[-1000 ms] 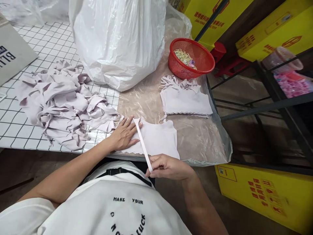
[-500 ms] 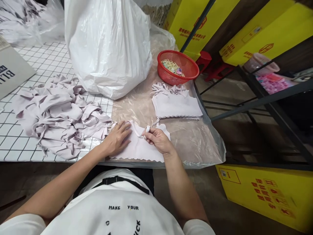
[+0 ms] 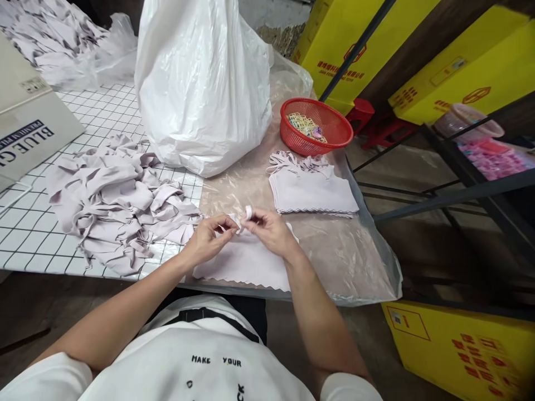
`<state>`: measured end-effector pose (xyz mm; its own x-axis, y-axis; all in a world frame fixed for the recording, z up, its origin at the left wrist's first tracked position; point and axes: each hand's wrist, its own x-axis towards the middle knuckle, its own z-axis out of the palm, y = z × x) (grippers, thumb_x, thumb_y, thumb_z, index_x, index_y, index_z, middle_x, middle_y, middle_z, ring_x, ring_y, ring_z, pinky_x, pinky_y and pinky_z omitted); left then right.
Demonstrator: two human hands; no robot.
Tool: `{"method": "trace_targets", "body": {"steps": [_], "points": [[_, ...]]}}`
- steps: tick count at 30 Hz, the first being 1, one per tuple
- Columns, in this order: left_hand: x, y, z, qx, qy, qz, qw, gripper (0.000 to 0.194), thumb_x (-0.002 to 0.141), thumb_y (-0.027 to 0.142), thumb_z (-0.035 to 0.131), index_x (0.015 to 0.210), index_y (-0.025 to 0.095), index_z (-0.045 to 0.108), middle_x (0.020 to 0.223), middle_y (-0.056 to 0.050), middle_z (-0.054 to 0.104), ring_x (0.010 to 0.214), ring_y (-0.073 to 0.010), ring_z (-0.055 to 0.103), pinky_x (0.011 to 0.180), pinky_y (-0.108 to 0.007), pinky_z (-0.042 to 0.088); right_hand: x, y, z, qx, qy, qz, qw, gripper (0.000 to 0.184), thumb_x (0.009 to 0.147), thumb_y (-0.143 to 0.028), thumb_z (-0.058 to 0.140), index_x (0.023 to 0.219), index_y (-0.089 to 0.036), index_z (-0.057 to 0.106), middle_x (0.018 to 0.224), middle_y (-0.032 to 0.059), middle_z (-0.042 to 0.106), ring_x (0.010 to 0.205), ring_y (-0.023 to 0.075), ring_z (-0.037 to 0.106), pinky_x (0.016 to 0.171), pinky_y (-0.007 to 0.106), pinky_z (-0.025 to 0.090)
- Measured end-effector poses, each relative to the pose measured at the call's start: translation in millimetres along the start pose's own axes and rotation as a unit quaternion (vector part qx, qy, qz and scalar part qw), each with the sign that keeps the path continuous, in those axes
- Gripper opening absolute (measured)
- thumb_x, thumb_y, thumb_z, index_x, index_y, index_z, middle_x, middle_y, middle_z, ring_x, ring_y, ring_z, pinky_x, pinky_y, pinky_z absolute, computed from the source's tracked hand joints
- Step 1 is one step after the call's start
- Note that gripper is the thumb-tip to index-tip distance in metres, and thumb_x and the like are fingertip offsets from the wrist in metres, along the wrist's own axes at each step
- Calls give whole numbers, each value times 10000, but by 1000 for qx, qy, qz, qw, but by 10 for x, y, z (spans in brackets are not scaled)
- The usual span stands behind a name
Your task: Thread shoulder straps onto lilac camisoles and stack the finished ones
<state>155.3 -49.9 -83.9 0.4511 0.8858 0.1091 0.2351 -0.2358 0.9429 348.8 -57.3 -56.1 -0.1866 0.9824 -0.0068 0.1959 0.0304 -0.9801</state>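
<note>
A pale lilac strappy top (image 3: pixel 246 264) with a scalloped hem lies flat at the table's near edge, in front of my body. Both hands meet over its upper edge. My right hand (image 3: pixel 271 231) pinches a narrow strap (image 3: pixel 249 212) of the top, and a loop of it rises above the fingers. Thumb and fingertips of my left hand (image 3: pixel 212 239) are pinched on the same strap area, almost touching the right fingertips. Just beyond my right hand lies a neat stack of similar tops (image 3: pixel 315 192), straps bunched at the far side. A loose heap of lilac pieces (image 3: pixel 121 200) spreads on the left.
A large white plastic bag (image 3: pixel 204 94) stands behind the hands. To its right, a red basket (image 3: pixel 330 139) contains small pale items. A carton (image 3: pixel 37 125) sits at the far left. Beyond the table's right edge are a dark metal rack (image 3: pixel 455 195) and yellow boxes (image 3: pixel 463 351).
My left hand has lifted off the flat fabric and come right to pinch at the strap beside my right hand. The whole view has shifted slightly.
</note>
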Motion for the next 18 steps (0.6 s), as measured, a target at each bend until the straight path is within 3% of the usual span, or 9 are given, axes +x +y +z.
{"method": "trace_targets", "body": {"steps": [3,5,10,13,18], "points": [[24,-89,-100,153,-28,24,988,149,844,277,593,923,171,663,919,-71,670,845,-214,606,765,-341,476,218,-146,-136,-43,116,-69,990,281,821,-462,675,838,-181,655,741,-12,579,676,115,516,658,251,437],[27,-157,-130,266,-68,21,961,161,808,252,652,936,155,657,935,-98,663,877,-253,593,792,-383,462,315,-121,-154,-51,148,-81,984,290,827,-472,660,847,-182,647,746,-10,570,679,118,507,640,248,430],[42,-230,-59,369,-132,-22,920,171,812,272,701,927,159,644,906,-93,654,904,-280,573,799,-414,427,262,352,49,-22,3,26,999,292,800,-456,663,837,-166,653,733,-2,595,676,132,520,634,262,430],[81,-231,-6,364,-134,-31,921,173,804,275,707,924,173,636,918,-84,649,936,-284,551,810,-420,403,142,572,123,-17,-38,59,997,266,818,-429,645,836,-163,650,763,7,621,709,139,544,677,271,440],[105,-299,18,302,-117,-26,946,45,802,210,640,795,179,608,899,-72,639,895,-252,524,771,-384,377,34,596,55,-72,-60,47,995,212,880,-369,600,827,-167,637,768,7,603,708,135,529,649,253,412]]}}
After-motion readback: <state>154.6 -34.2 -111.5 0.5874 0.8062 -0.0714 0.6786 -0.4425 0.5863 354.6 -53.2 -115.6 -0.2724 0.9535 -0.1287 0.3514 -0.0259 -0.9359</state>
